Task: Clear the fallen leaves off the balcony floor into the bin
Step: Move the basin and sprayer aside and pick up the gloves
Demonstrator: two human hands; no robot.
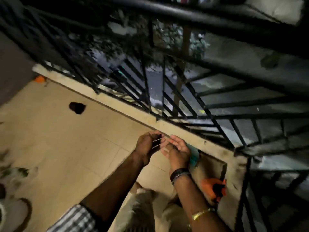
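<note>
Head view, looking down at night on a tiled balcony floor (55,148) bounded on its far side by a pale raised kerb (117,104) that carries a black metal railing (167,91). The kerb runs diagonally from far left to near right, where it turns a corner beside the person's right arm. The left hand (145,148) is raised over the floor just short of the kerb, fingers curled round a small dark object with pale edges; what it is cannot be told. The right hand (178,151) lies just beside it, palm up, fingers relaxed and spread, holding nothing visible. A green leaf-like item (194,155) shows past the right palm, against the kerb. An orange object (214,188) sits in the near-right corner; another orange item (39,79) lies far left by the kerb. A dark drain hole (77,108) breaks the open tiles left of the hands. Blurred foliage (10,169) and a round pot rim (15,213) stand at the near-left edge. No bin is in view.
</note>
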